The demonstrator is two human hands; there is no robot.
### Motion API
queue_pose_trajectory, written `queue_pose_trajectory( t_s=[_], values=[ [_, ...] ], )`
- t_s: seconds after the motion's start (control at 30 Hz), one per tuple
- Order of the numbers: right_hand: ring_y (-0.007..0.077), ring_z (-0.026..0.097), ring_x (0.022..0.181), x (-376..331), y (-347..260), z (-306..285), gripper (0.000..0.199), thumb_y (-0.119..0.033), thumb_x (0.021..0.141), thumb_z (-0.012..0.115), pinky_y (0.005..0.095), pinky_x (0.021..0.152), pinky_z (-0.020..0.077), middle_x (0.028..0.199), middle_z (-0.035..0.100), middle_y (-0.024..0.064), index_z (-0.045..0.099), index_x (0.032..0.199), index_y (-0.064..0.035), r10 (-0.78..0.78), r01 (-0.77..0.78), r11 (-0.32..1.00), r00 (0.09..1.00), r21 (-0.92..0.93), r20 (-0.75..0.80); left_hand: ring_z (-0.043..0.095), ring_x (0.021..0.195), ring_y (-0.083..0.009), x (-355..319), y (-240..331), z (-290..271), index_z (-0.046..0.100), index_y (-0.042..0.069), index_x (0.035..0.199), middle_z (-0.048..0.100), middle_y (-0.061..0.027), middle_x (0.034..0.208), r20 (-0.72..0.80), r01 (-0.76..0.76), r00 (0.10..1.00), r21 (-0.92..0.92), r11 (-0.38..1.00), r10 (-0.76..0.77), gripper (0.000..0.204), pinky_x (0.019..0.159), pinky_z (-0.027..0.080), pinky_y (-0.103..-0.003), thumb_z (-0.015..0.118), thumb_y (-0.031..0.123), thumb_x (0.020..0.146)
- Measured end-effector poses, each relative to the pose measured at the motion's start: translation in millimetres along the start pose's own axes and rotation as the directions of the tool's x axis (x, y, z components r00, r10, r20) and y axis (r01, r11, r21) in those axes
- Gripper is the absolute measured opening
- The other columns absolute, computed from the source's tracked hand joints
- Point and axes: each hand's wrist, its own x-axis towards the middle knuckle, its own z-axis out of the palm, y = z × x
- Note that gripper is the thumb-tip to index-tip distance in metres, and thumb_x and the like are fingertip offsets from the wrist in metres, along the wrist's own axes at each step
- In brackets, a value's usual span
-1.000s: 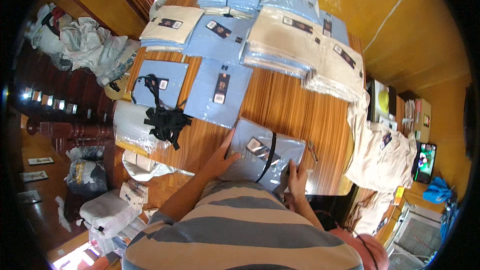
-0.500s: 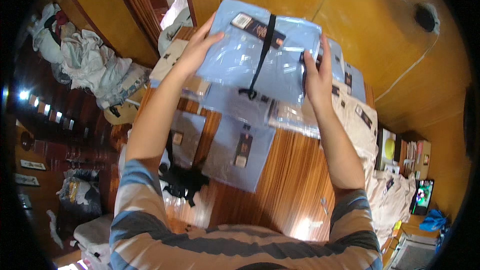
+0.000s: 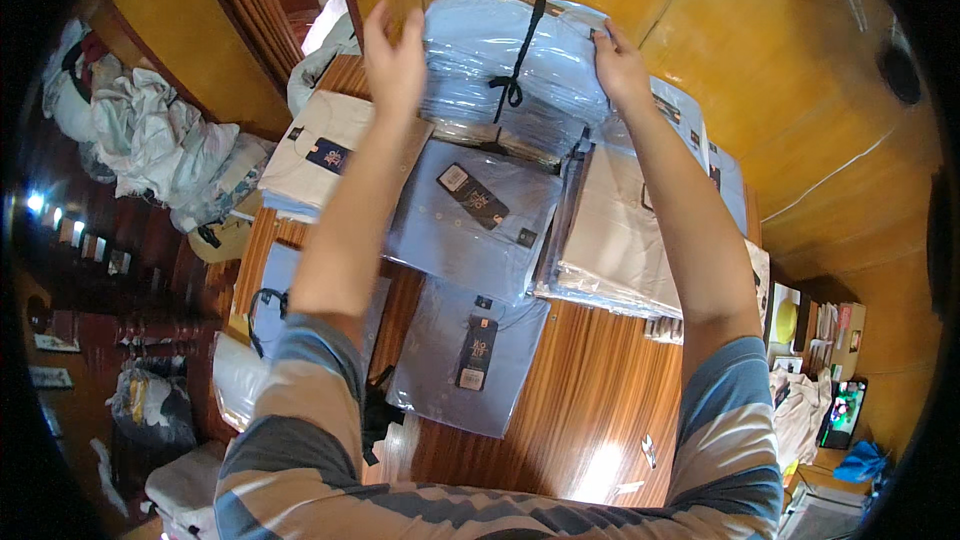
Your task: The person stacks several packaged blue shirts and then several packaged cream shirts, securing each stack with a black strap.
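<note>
1. The counter (image 3: 590, 380) is filling the middle of the frame; I'm seeing bare wood at its lower middle, near where the bundle was sitting a second ago.
2. The tied bundle (image 3: 475, 40) of bagged blue garments is now resting at the upper middle of the frame, atop a stack with beige layers (image 3: 480, 133). Half a second ago it was hanging between both hands, so I'm judging that the stack is now carrying most of its weight.
3. The beige pile (image 3: 615, 230), right of centre, and the bagged blue shirt (image 3: 430, 370), lower middle, are staying in place on the counter.
4. The left grip (image 3: 395, 65) is standing open beside the bundle's left edge, fingers spread, holding nothing that I'm seeing; it was clasping that edge earlier, so I'm reading this side as released.
5. The right grip (image 3: 622, 70) is touching the bundle's upper right corner; how firmly it is closing I cannot tell, but it is probably steadying the load.
6. The black cord (image 3: 525, 35) is running down the bundle, its bow staying tied through the lift.
7. The small snips (image 3: 648, 451) are lying at the lower right, untouched.
</note>
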Motion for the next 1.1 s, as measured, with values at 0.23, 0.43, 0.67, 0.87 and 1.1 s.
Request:
queue_pose_trajectory(
  t_s=[0.23, 0.43, 0.67, 0.87, 1.1],
  values=[
    [0.0474, 0.056, 0.135, 0.8, -22.8, 2.7, 0.059, -0.047, 0.1, 0.056, 0.0459, 0.118, 0.0411, 0.138, 0.062, 0.0342, 0.061, 0.148, -0.0129, 0.039, -0.049, 0.992, 0.995, -0.114, -0.089, 0.024, 0.155, -0.0395, -113.3, 69.6, 61.9, -0.021, 0.008, 0.165, 0.007, -0.0263, 0.172, 0.358, 0.702, 0.674, -0.582, 0.41, -0.646, 0.13, 0.121, 0.03, -0.055, 0.076, 0.055, 0.092],
    [0.0465, 0.055, 0.136, 7.3, -28.8, 14.7, 0.061, -0.05, 0.102, 0.053, 0.0464, 0.117, 0.0407, 0.14, 0.06, 0.034, 0.058, 0.15, -0.012, -0.043, 0.041, 0.998, 0.999, -0.048, -0.033, 0.025, 0.152, -0.0491, -51.3, 36.6, 99.3, -0.037, 0.015, 0.158, 0.006, -0.022, 0.174, 0.097, 0.905, 0.4, -0.198, 0.376, -0.911, 0.146, 0.115, 0.037, -0.063, 0.07, 0.079, 0.083],
    [0.0381, 0.057, 0.135, -141.8, -30.1, -65.2, 0.059, -0.034, 0.103, 0.066, 0.0397, 0.112, 0.0452, 0.143, 0.06, 0.0281, 0.055, 0.149, 0.0016, -0.133, 0.114, 0.96, 0.989, 0.256, 0.058, 0.033, 0.15, -0.0511, -70.0, 51.0, 81.2, -0.038, 0.016, 0.158, 0.006, -0.0169, 0.175, 0.191, 0.872, 0.438, -0.33, 0.363, -0.878, 0.155, 0.11, 0.032, -0.079, 0.076, 0.081, 0.075],
    [0.0312, 0.067, 0.111, -458.0, -4.9, -170.9, 0.02, 0.005, 0.095, 0.06, 0.0393, 0.095, 0.0535, 0.118, 0.069, 0.0214, 0.068, 0.113, 0.0018, -0.214, 0.212, 0.972, 0.977, 0.102, 0.011, 0.041, 0.145, -0.0485, -91.4, 57.9, 74.3, -0.035, 0.022, 0.159, 0.016, -0.0206, 0.172, 0.261, 0.817, 0.553, -0.357, 0.453, -0.791, 0.155, 0.106, 0.037, -0.079, 0.09, 0.058, 0.075],
    [0.0377, 0.069, 0.103, -670.0, 10.7, -237.0, 0.027, -0.005, 0.095, 0.07, 0.0416, 0.087, 0.0586, 0.118, 0.065, 0.0196, 0.066, 0.121, -0.0001, 0.205, -0.213, 0.977, 0.901, -0.021, 0.382, 0.053, 0.136, -0.0346, -192.9, 86.5, 11.2, 0.023, 0.005, 0.163, 0.038, -0.0162, 0.162, 0.442, 0.726, 0.668, -0.211, 0.654, -0.599, 0.094, 0.107, 0.05, -0.047, 0.076, 0.042, 0.095]
  ],
)
